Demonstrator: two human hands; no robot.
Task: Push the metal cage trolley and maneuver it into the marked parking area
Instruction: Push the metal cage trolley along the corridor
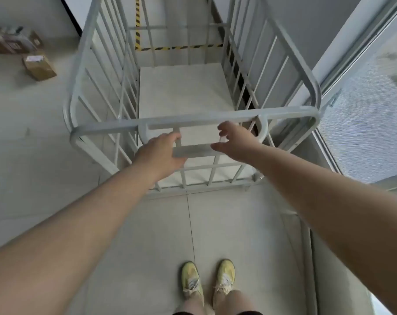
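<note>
A light grey metal cage trolley point(106, 125) with barred sides and an empty pale floor stands straight in front of me. Both my arms reach toward its near side. My left hand point(158, 153) hovers just below the top rail, fingers spread by a vertical bar, holding nothing. My right hand point(235, 142) is also open, fingers curled loosely near the handle loop under the top rail, not closed on it. Beyond the trolley, yellow-and-black striped tape point(177, 48) marks a rectangle on the floor, partly seen through the bars.
A grey wall and a frosted glass panel point(370, 123) run close along the trolley's right side. Cardboard boxes point(39, 67) lie on the tiled floor at the far left. My feet in yellow shoes point(207, 281) stand behind the trolley.
</note>
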